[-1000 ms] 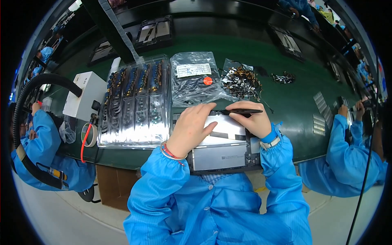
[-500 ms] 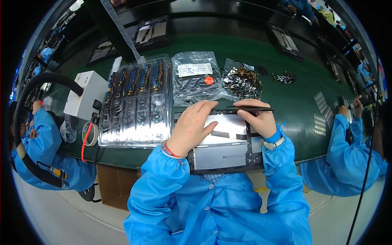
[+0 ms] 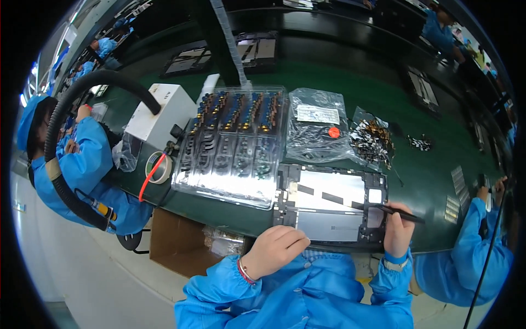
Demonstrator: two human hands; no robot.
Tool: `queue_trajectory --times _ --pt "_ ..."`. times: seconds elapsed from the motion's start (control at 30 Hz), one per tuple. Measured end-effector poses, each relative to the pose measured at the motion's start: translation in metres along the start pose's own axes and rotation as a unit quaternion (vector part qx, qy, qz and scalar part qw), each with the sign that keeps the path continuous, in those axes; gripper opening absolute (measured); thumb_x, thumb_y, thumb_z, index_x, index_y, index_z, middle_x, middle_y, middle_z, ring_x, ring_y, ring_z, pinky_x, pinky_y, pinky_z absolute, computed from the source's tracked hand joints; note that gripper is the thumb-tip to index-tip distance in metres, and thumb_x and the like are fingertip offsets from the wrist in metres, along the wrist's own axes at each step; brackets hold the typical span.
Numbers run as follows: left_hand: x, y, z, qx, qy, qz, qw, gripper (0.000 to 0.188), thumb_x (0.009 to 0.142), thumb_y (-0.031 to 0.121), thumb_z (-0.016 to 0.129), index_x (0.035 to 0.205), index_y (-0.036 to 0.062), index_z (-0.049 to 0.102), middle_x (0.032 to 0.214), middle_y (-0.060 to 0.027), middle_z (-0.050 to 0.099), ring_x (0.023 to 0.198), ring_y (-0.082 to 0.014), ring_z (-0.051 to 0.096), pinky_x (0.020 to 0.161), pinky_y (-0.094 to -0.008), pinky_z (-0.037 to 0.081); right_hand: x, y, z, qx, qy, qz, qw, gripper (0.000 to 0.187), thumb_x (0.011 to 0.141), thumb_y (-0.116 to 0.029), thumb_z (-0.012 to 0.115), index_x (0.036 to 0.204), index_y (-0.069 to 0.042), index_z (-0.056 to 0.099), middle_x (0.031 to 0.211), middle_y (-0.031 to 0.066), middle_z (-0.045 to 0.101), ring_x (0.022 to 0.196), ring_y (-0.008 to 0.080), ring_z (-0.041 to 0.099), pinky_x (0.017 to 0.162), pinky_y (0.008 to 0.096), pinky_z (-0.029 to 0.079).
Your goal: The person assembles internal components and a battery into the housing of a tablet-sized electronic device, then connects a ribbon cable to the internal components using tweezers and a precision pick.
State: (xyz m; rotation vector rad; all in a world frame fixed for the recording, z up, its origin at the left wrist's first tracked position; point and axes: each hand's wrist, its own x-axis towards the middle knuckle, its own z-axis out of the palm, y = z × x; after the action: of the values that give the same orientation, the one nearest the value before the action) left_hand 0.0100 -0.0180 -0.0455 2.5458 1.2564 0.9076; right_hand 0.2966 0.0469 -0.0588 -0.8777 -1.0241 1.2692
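A flat silver device frame with a black border (image 3: 329,204) lies at the near edge of the green workbench (image 3: 433,170). My left hand (image 3: 274,249) rests with curled fingers on the frame's near left corner and holds nothing. My right hand (image 3: 398,230) sits at the frame's near right corner, closed around black tweezers (image 3: 402,214), whose tips point left toward the frame's lower right part.
A clear tray of small parts (image 3: 233,142) lies left of the frame. Behind it are a clear bag (image 3: 315,129) and a bag of small gold parts (image 3: 372,142). A white box (image 3: 159,115), a black hose (image 3: 82,93) and tape (image 3: 159,167) stand left. Co-workers sit on both sides.
Both hands have drawn back from the middle of the frame to its near corners, so the silver surface now shows. The tweezers moved right and nearer with my right hand.
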Motion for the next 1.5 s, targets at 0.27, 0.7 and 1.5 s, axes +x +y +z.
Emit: queue_trajectory --times 0.27,0.7,1.5 --pt "0.056 -0.102 -0.103 0.15 0.095 -0.04 0.983 0.013 0.072 0.005 0.059 0.085 0.0051 0.059 0.089 -0.011 0.059 0.087 -0.0292 0.058 0.075 -0.0395 0.047 -0.027 -0.041 -0.002 -0.1 -0.008 -0.134 0.986 0.012 0.084 -0.013 0.047 0.078 -0.003 0.045 0.088 0.0125 0.05 0.074 0.0174 0.046 0.08 0.0312 0.038" --pt "0.086 -0.243 -0.11 0.331 0.0 -0.298 0.895 0.012 0.072 0.02 0.067 0.081 0.0118 0.064 0.085 -0.0073 0.06 0.084 -0.0271 0.06 0.07 -0.0394 0.049 -0.061 -0.045 0.012 -0.205 -0.047 -0.015 0.978 0.006 0.079 -0.002 0.052 0.078 0.001 0.056 0.069 0.0058 0.055 0.06 0.0096 0.05 0.056 0.0212 0.039" --pt "0.036 0.013 -0.038 0.096 0.106 0.239 0.96 0.02 0.07 0.01 0.064 0.09 0.0085 0.064 0.093 -0.0028 0.061 0.08 -0.0171 0.059 0.066 -0.0276 0.048 -0.013 -0.012 0.115 0.064 -0.165 0.217 0.96 0.019 0.082 -0.005 0.061 0.098 0.006 0.061 0.092 0.0102 0.065 0.079 0.0113 0.062 0.07 0.0232 0.05"
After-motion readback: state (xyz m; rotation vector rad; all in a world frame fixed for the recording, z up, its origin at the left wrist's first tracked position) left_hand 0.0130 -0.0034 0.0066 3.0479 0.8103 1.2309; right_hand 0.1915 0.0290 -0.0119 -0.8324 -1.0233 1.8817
